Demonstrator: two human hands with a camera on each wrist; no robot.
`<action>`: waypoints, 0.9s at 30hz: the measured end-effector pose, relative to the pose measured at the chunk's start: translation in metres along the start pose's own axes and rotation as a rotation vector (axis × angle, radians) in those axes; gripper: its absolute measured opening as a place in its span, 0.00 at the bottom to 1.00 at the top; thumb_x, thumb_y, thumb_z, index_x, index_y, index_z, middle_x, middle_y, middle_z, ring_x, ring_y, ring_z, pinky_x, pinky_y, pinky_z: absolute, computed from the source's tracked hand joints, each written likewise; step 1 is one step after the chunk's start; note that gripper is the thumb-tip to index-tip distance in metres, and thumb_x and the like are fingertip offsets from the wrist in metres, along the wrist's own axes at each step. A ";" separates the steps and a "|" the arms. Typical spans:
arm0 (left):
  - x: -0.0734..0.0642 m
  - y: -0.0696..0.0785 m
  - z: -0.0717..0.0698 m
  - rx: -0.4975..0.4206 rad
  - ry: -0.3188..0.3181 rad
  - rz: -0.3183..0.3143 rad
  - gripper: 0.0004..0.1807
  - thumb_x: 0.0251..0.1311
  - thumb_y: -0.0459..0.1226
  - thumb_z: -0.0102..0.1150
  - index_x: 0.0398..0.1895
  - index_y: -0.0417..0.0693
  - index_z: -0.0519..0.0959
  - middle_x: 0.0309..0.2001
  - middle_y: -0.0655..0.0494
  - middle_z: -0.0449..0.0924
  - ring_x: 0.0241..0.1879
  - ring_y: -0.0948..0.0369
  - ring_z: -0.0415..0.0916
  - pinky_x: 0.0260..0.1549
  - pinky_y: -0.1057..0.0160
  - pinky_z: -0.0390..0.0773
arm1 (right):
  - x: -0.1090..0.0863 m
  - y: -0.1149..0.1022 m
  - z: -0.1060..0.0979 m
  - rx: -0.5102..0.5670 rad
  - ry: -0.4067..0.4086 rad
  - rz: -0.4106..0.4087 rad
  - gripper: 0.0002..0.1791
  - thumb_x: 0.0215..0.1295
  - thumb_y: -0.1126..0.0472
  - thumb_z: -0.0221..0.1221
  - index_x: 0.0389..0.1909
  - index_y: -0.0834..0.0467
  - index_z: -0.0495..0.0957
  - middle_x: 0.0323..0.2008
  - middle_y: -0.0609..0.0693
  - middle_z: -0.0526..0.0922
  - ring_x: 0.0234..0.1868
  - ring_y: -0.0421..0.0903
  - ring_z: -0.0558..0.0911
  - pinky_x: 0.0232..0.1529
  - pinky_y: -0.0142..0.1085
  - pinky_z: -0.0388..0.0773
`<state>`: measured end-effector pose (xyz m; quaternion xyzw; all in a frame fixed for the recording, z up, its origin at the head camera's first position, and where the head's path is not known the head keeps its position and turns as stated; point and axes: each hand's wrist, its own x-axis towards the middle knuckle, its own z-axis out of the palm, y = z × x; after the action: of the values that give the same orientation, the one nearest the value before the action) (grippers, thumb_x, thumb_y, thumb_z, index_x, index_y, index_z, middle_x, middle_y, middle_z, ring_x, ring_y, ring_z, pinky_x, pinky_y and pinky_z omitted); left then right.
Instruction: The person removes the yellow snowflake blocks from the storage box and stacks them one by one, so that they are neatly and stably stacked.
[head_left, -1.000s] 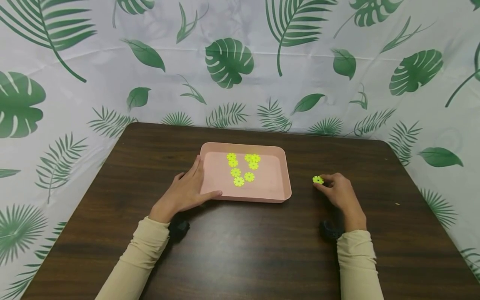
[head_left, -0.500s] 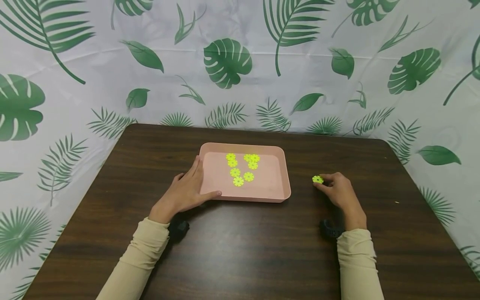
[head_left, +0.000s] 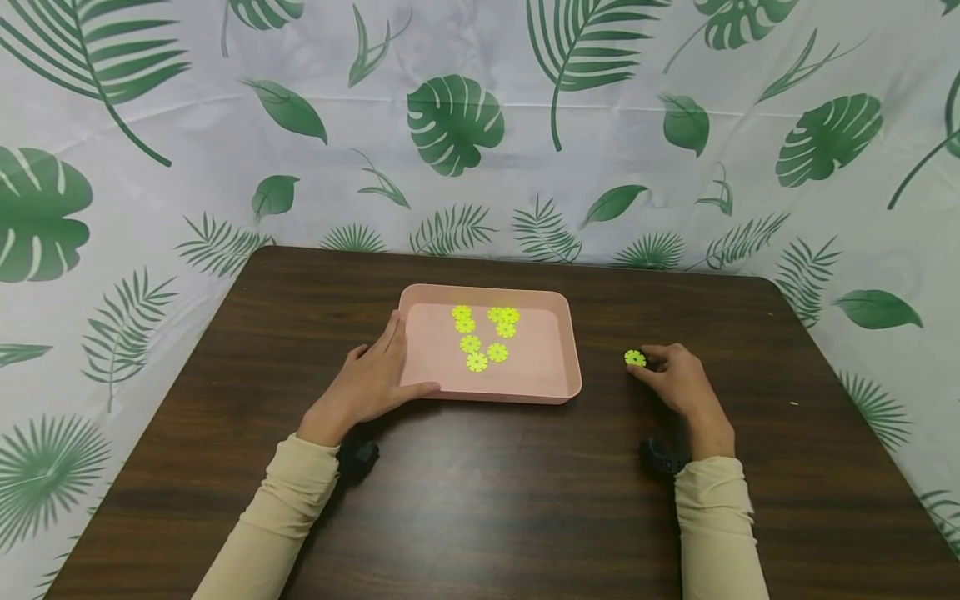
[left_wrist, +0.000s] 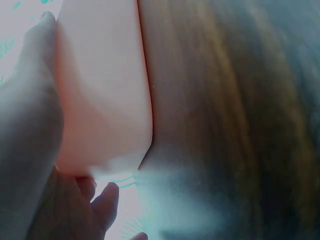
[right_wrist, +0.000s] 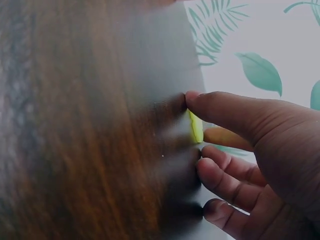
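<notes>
A: State the condition of the left hand (head_left: pixel 367 387).
B: Its fingers are extended, with the thumb spread away from them. It rests against the pink tray (head_left: pixel 536 367) at the 8 o'clock corner: fingers along the 9 o'clock wall, thumb along the 6 o'clock rim.

A: State the condition of the right hand (head_left: pixel 678 383).
B: Thumb and forefinger pinch one notched disc (head_left: pixel 635 358), yellow, seen nearly edge-on in the right wrist view. This disc is at 3 o'clock from the tray, apart from it. Contact with the table (head_left: pixel 480 500) cannot be determined.

A: Specify the tray contents.
B: Eight loose discs (head_left: pixel 497 352), also yellow: three clustered toward 1 o'clock, two toward 11, two toward 7, and one near the middle.

A: Identify the surroundings.
B: A leaf-print cloth (head_left: pixel 525 175) hangs at 12 o'clock, beyond the table. A pale fleck (head_left: pixel 793 403) lies at 3 o'clock from the right hand. Beige sleeves (head_left: pixel 273 508) cover both forearms.
</notes>
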<state>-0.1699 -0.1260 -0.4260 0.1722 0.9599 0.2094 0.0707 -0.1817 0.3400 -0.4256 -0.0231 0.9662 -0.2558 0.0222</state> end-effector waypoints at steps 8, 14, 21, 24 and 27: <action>0.000 -0.002 0.001 0.001 -0.001 0.005 0.66 0.61 0.71 0.56 0.83 0.36 0.38 0.84 0.41 0.32 0.79 0.46 0.51 0.67 0.28 0.56 | -0.003 -0.007 -0.005 0.009 0.006 -0.055 0.34 0.73 0.54 0.65 0.68 0.75 0.70 0.53 0.73 0.75 0.49 0.67 0.78 0.49 0.61 0.77; 0.000 -0.003 -0.001 -0.008 0.005 0.002 0.66 0.61 0.70 0.58 0.83 0.36 0.38 0.84 0.40 0.33 0.79 0.46 0.52 0.67 0.27 0.55 | -0.003 -0.045 -0.015 0.040 0.094 -0.141 0.32 0.75 0.53 0.62 0.69 0.71 0.71 0.49 0.68 0.76 0.47 0.63 0.78 0.50 0.61 0.76; -0.001 -0.004 -0.001 -0.008 0.001 0.005 0.66 0.62 0.70 0.57 0.83 0.37 0.37 0.83 0.40 0.32 0.79 0.46 0.51 0.68 0.28 0.55 | 0.008 -0.099 -0.005 0.103 0.107 -0.245 0.27 0.73 0.58 0.64 0.67 0.68 0.75 0.47 0.65 0.78 0.41 0.58 0.78 0.42 0.51 0.76; -0.001 -0.004 -0.001 -0.003 0.009 0.019 0.66 0.62 0.70 0.56 0.83 0.36 0.38 0.83 0.39 0.32 0.79 0.45 0.52 0.67 0.28 0.56 | 0.014 -0.118 0.008 0.109 0.084 -0.277 0.25 0.71 0.60 0.66 0.63 0.70 0.78 0.46 0.65 0.79 0.38 0.56 0.78 0.40 0.48 0.76; -0.001 -0.004 -0.001 -0.003 0.011 0.023 0.65 0.63 0.70 0.56 0.83 0.36 0.38 0.83 0.40 0.32 0.79 0.46 0.52 0.67 0.29 0.57 | 0.020 -0.134 0.022 0.117 0.044 -0.304 0.24 0.69 0.62 0.67 0.61 0.70 0.79 0.47 0.66 0.80 0.38 0.56 0.79 0.40 0.48 0.78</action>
<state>-0.1705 -0.1301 -0.4262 0.1821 0.9579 0.2127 0.0633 -0.1960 0.2118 -0.3786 -0.1621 0.9353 -0.3125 -0.0367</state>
